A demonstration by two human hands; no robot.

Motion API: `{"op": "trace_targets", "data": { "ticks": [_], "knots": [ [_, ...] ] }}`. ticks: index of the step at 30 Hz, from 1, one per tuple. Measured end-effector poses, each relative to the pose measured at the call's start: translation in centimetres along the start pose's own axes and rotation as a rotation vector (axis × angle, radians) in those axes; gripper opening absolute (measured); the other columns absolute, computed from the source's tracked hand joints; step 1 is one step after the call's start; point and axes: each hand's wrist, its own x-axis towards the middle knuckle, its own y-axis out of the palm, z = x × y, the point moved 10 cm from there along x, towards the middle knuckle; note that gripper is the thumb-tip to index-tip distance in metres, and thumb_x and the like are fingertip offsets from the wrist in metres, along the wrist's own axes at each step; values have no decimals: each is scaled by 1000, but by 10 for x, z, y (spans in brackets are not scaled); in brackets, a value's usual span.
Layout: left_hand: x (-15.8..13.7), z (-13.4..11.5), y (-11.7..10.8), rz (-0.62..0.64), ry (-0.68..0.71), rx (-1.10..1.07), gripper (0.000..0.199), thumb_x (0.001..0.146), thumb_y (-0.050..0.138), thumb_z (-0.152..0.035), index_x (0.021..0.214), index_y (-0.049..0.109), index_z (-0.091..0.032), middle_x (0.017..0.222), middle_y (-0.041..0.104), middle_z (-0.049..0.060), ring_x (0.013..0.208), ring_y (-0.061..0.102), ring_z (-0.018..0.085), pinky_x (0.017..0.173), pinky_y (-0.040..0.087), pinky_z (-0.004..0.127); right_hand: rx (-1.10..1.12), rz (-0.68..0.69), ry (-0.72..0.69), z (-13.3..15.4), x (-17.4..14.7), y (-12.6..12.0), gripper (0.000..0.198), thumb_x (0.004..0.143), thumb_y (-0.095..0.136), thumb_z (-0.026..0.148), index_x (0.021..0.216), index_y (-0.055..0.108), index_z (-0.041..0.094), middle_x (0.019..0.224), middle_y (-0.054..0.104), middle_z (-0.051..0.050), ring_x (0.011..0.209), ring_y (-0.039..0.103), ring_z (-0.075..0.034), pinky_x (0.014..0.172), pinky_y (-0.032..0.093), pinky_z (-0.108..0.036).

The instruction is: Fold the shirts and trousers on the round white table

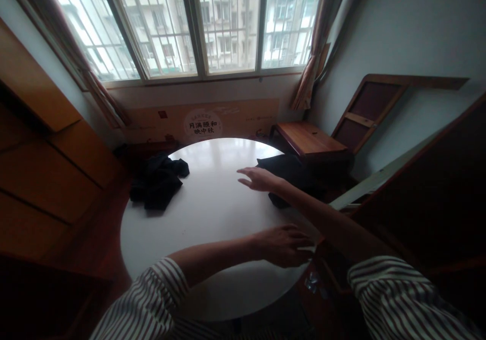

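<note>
Over the right front part of the round white table, my left hand reaches across with its fingers apart and nothing in them. Farther back, my right hand is stretched out to the left, fingers spread and empty. Behind my right hand and forearm lies a folded black cloth, perhaps a garment, at the table's right edge; part of it is hidden by the arm. A crumpled black garment rests at the table's left edge, apart from both hands.
A wooden stool or small table stands beyond the table at the right, near a folded wooden chair-like frame against the wall. Orange-brown cabinets line the left side. A printed banner hangs under the barred window.
</note>
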Motion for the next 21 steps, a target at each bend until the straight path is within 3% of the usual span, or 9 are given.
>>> {"op": "trace_targets", "data": {
  "ticks": [3, 6, 9, 12, 14, 16, 19, 21],
  "knots": [
    [-44, -3, -27, -36, -48, -40, 26, 98, 47, -28, 97, 72, -19, 106, 72, 6, 92, 65, 17, 86, 47, 33, 39, -73, -124, 45, -28, -9, 36, 100, 48, 36, 126, 65, 17, 121, 70, -12, 109, 67, -25, 93, 49, -33],
    [-94, 28, -49, -48, -210, -52, 24, 97, 50, -26, 84, 67, -18, 83, 70, 5, 71, 62, 13, 72, 46, 29, 3, -149, -65, 43, -45, -19, 29, 98, 51, 32, 114, 70, 17, 110, 74, -12, 95, 70, -25, 81, 49, -31],
    [-148, 78, -70, -92, -486, -22, 31, 97, 47, -24, 69, 59, -19, 63, 60, 1, 58, 54, 11, 66, 44, 27, 29, -224, 7, 28, -42, -19, 24, 98, 49, 26, 100, 71, 17, 99, 74, -10, 86, 69, -21, 75, 46, -28],
    [-213, 132, -99, -225, -912, -20, 36, 96, 51, -30, 61, 52, -19, 55, 49, -1, 52, 47, 11, 66, 45, 28, 74, -232, 9, 27, -27, 5, 25, 97, 48, 20, 84, 69, 17, 85, 72, -8, 78, 66, -18, 73, 45, -27],
    [-264, 156, -121, -354, -1254, -64, 32, 94, 56, -34, 66, 56, -18, 62, 54, 1, 58, 51, 12, 69, 47, 29, 105, -247, 4, 32, -19, 26, 23, 95, 49, 17, 84, 69, 17, 89, 71, -9, 81, 66, -19, 75, 47, -28],
    [-304, 166, -140, -456, -1497, -92, 23, 94, 59, -36, 86, 64, -15, 83, 63, 5, 74, 60, 15, 76, 51, 32, 175, -272, -30, 40, -15, 45, 20, 94, 51, 16, 91, 70, 17, 99, 71, -11, 90, 66, -20, 81, 49, -31],
    [-336, 168, -166, -513, -1621, -91, 33, 96, 60, -37, 120, 60, -15, 118, 62, 10, 100, 63, 21, 86, 55, 41, 293, -290, -107, 48, -16, 65, 19, 92, 54, 20, 101, 71, 18, 109, 70, -13, 101, 66, -23, 91, 52, -36],
    [-351, 168, -175, -540, -1674, -103, 38, 95, 61, -36, 127, 57, -16, 126, 59, 10, 106, 62, 23, 89, 55, 44, 333, -295, -128, 46, -18, 72, 21, 92, 54, 23, 104, 71, 18, 112, 69, -14, 104, 66, -25, 93, 53, -40]
  ]
}}
